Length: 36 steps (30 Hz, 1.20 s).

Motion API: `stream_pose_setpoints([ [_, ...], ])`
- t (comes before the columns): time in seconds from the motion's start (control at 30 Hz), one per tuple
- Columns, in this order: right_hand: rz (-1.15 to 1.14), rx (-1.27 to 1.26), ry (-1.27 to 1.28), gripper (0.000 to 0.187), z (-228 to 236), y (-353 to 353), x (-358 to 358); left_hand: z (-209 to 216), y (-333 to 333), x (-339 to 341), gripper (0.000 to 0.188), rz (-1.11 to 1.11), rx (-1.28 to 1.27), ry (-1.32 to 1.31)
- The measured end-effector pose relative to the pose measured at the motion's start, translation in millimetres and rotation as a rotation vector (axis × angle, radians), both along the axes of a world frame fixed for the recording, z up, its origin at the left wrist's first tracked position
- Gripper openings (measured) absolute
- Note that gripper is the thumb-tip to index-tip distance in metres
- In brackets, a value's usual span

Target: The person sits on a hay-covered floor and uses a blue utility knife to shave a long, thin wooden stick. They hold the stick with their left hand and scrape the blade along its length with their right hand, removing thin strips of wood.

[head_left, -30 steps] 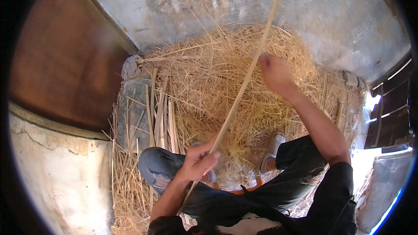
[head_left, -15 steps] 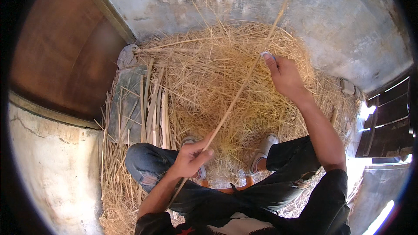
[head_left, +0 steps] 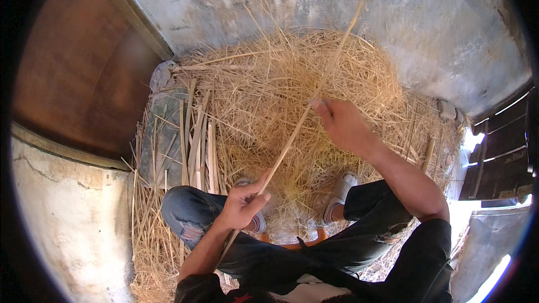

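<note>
A long, thin tan bamboo strip (head_left: 291, 143) runs aslant, from beside my left thigh up toward the far wall. My left hand (head_left: 241, 206) is closed round its lower part, above my left knee. Farther up, the fingers of my right hand (head_left: 347, 127) are closed at the strip. Between thumb and fingers there is a small greyish thing pressed against the strip, too small to tell its kind. The strip's far end rises past my right hand, and its near end passes under my left wrist.
A heap of straw-like shavings (head_left: 247, 101) covers the floor ahead, up to the grey wall (head_left: 393, 17). Several split strips (head_left: 196, 146) lie at left by a grey slab (head_left: 163, 120). A brown panel (head_left: 84, 73) stands far left. My shoes (head_left: 339, 193) rest among shavings.
My right hand has slid down along the strip, toward me and left, nearer my left hand. The strip's far end has shifted slightly left. The left hand has barely moved.
</note>
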State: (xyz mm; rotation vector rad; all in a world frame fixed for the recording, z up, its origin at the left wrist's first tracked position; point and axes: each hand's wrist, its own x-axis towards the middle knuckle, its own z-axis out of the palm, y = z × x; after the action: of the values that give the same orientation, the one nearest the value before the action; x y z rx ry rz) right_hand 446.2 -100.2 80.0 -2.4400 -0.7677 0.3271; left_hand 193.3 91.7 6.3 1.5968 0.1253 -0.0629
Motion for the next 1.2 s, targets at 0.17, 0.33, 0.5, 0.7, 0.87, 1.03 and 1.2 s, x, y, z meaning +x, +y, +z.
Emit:
stream_pose_setpoints([
  [0.17,0.047,-0.004,-0.026,0.061,-2,8,-1,3,3,3,0.056,0.021,-0.002,0.005],
  [0.33,-0.007,0.096,-0.073,0.056,0,5,16,-2,6,3,0.057,-0.003,0.021,-0.025],
  [0.5,0.222,0.098,-0.141,0.059,-16,15,-33,8,5,8,0.056,0.059,0.050,0.020],
  [0.7,-0.032,0.130,-0.004,0.056,3,8,22,3,6,9,0.055,-0.007,0.108,-0.089],
  [0.87,0.280,0.057,-0.049,0.052,-22,24,-55,-3,10,7,0.056,0.036,0.027,-0.017],
  [1.03,0.117,0.091,-0.060,0.050,-14,22,-3,0,6,5,0.056,0.096,-0.042,0.025],
  [1.2,0.278,0.096,-0.145,0.051,-15,23,-21,4,6,9,0.057,0.075,-0.156,0.037],
])
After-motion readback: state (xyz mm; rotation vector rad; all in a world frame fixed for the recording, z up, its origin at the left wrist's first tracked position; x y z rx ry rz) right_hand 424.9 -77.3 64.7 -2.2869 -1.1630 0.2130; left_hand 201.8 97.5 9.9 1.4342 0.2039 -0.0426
